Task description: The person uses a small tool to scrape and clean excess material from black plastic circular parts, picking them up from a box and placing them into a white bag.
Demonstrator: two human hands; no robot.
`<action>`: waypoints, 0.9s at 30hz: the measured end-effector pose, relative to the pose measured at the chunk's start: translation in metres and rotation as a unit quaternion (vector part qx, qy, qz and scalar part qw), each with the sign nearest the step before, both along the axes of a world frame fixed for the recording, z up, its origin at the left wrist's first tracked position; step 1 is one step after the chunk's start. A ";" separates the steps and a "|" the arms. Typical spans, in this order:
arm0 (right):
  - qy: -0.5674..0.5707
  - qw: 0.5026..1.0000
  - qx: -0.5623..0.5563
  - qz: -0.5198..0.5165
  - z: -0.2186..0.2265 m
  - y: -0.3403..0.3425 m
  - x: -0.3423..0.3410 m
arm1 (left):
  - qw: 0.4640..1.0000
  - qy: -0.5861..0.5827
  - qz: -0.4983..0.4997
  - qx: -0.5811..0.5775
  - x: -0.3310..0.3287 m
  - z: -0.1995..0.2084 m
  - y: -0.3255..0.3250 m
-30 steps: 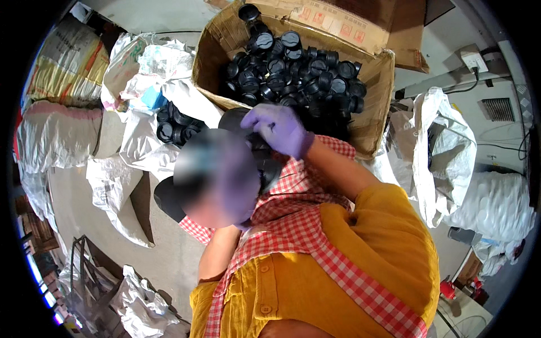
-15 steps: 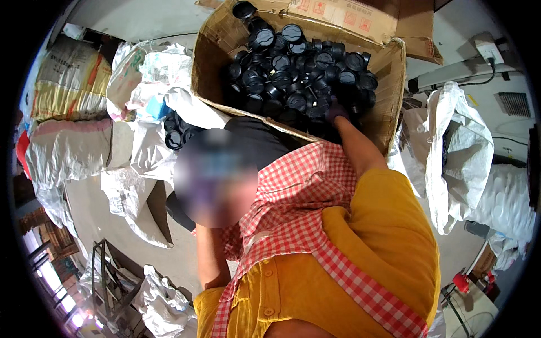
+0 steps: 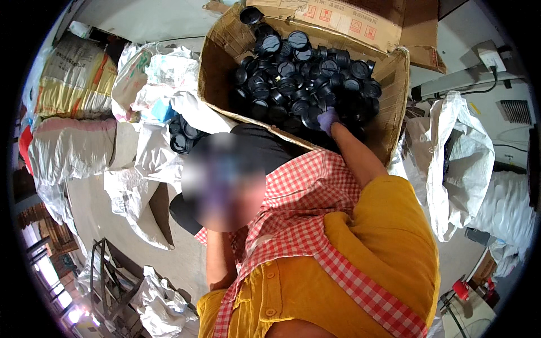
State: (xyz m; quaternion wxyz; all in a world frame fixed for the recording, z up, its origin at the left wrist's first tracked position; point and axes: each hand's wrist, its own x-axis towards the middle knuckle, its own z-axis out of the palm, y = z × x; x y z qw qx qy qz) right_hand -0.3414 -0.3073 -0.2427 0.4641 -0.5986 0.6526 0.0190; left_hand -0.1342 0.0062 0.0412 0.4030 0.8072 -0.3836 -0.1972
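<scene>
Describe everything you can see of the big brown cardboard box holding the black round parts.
The big brown cardboard box stands open, its worn, torn flaps folded outward, one far flap bearing red print. It is heaped with black round plastic caps. White woven sacks crowd its sides. The right hand, in a purple glove, reaches over its near wall among the caps, the forearm crossing the rim.

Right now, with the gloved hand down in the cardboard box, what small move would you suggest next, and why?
Probably close the fingers on one black cap and lift it out. The right hand, in a purple glove, is already down among the black caps piled in the cardboard box, touching them. Whether it already grips one cannot be told. The left hand is not clearly in view.
</scene>
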 end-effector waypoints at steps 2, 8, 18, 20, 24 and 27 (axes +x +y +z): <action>-0.130 0.989 0.027 0.065 0.043 0.012 0.011 | 0.993 0.106 0.039 -0.018 -0.008 0.012 0.001; -0.508 0.861 -0.017 -0.036 0.206 0.105 0.060 | 0.992 -0.021 -0.057 0.107 -0.030 0.018 -0.020; -0.327 0.764 -0.284 0.478 0.304 0.178 0.056 | 0.839 0.524 -0.002 -0.145 -0.041 0.051 0.013; -0.329 0.745 -0.317 0.485 0.307 0.168 0.043 | 0.812 0.547 0.117 -0.169 -0.035 0.055 0.028; -0.384 0.658 -0.432 0.482 0.346 0.167 0.044 | 0.902 0.422 0.064 -0.065 -0.023 0.033 0.054; -0.355 0.603 -0.392 0.597 0.332 0.172 0.048 | 0.950 0.308 0.035 0.042 -0.039 0.055 0.042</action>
